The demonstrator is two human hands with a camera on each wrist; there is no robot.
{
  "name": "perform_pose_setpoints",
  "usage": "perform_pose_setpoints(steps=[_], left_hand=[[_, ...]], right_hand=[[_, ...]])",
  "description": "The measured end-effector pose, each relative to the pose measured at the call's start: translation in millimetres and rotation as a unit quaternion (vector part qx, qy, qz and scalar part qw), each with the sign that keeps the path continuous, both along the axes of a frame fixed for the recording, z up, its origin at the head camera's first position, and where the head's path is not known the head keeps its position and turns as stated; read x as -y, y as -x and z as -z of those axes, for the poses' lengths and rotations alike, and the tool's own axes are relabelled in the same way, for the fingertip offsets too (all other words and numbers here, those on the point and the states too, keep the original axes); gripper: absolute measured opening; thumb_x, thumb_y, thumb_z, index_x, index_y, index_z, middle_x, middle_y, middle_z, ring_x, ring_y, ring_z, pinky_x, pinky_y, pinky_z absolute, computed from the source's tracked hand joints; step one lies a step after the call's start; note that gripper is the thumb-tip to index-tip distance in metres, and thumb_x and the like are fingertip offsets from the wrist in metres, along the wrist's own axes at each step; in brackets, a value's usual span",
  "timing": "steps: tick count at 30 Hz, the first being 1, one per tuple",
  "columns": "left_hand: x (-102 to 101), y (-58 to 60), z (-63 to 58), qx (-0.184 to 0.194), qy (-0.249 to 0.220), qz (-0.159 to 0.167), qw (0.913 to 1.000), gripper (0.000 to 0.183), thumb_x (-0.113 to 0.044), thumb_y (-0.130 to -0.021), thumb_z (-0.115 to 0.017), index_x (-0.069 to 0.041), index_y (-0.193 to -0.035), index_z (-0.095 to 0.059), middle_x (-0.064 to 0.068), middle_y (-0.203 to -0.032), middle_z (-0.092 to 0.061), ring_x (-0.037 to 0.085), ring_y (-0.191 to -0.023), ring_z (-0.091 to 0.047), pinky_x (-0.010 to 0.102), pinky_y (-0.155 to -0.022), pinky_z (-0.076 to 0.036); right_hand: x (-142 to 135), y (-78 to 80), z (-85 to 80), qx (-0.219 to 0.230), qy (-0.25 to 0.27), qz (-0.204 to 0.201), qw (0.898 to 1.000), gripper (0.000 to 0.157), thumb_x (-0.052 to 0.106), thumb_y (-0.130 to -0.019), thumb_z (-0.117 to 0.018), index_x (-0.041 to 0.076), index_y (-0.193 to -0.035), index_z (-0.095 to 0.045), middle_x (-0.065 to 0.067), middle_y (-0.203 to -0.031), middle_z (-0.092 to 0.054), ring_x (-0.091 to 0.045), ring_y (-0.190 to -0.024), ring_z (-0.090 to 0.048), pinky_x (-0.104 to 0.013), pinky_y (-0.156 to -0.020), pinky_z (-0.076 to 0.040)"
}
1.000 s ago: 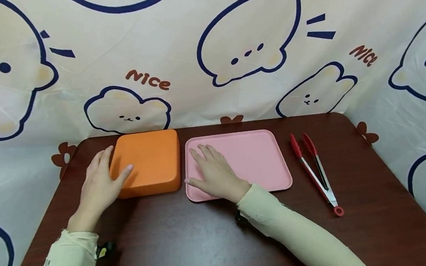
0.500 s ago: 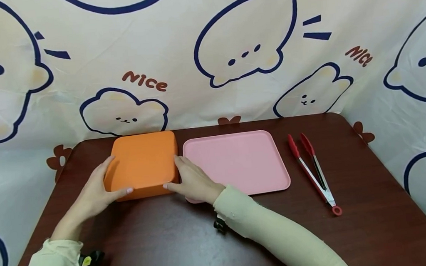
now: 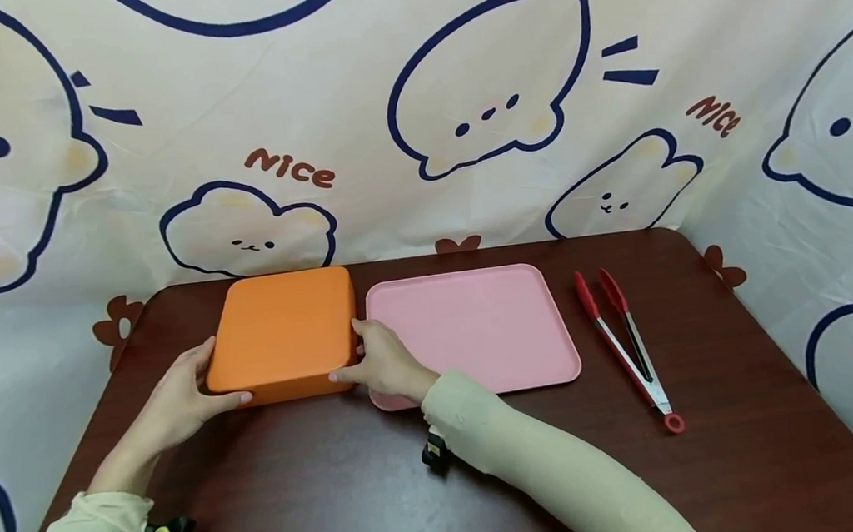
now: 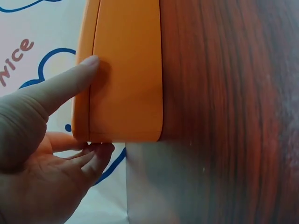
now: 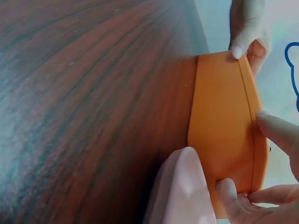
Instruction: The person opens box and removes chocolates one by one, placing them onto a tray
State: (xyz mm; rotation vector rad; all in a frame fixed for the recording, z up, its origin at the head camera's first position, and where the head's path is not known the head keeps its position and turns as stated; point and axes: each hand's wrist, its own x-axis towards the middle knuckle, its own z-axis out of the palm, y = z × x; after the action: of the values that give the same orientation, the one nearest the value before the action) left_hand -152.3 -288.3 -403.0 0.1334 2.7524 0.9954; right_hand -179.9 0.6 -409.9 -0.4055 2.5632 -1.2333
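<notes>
An orange lidded box (image 3: 281, 327) stands at the back left of the table. My left hand (image 3: 174, 407) grips its near left corner, the thumb on the front wall and the fingers around the left side. At the near right corner my right hand (image 3: 389, 361) takes the same kind of grip, its thumb on the front. In the left wrist view a thin seam parts the lid (image 4: 83, 114) from the body, and the thumb tip lies by that seam. Fingers of the right hand (image 5: 275, 200) press the box's side and lid edge in the right wrist view.
A pink tray (image 3: 477, 329) lies right of the box, its left edge under the right hand. Further right lie red and silver tongs (image 3: 658, 398), spread apart. A printed cloth wall (image 3: 377, 211) stands behind the dark wooden table (image 3: 324, 491).
My right hand has moved left from over the pink tray to the box's right side. The left hand has slid lower and nearer along the left corner.
</notes>
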Motion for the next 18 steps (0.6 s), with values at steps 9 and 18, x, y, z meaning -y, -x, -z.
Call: perform_pose_setpoints(steps=[9,18], left_hand=[[0,0.0,3.3,-0.049,0.064,-0.011,0.9967,0.118,-0.041,-0.081,-0.085,0.009,-0.157,-0.011,0.041,-0.155,-0.026,0.059,-0.136,-0.037,0.069,-0.106,-0.035],[-3,-2.4,6.8,-0.088,0.09,-0.019,0.9919,0.112,-0.039,-0.076,-0.089,0.008,-0.155,-0.025,0.041,-0.147,-0.038,0.059,-0.128,-0.045,0.069,-0.101,-0.04]], right_hand=[[9,-4.3,1.3,-0.057,-0.055,0.011,0.997,0.085,0.026,-0.081,-0.087,-0.004,-0.148,-0.045,-0.016,-0.137,-0.06,-0.023,-0.122,-0.06,-0.03,-0.104,-0.049],[11,-5.3,1.6,-0.06,-0.074,0.03,0.995,0.081,0.03,-0.079,-0.089,-0.002,-0.143,-0.052,-0.014,-0.139,-0.062,-0.021,-0.126,-0.061,-0.03,-0.105,-0.049]])
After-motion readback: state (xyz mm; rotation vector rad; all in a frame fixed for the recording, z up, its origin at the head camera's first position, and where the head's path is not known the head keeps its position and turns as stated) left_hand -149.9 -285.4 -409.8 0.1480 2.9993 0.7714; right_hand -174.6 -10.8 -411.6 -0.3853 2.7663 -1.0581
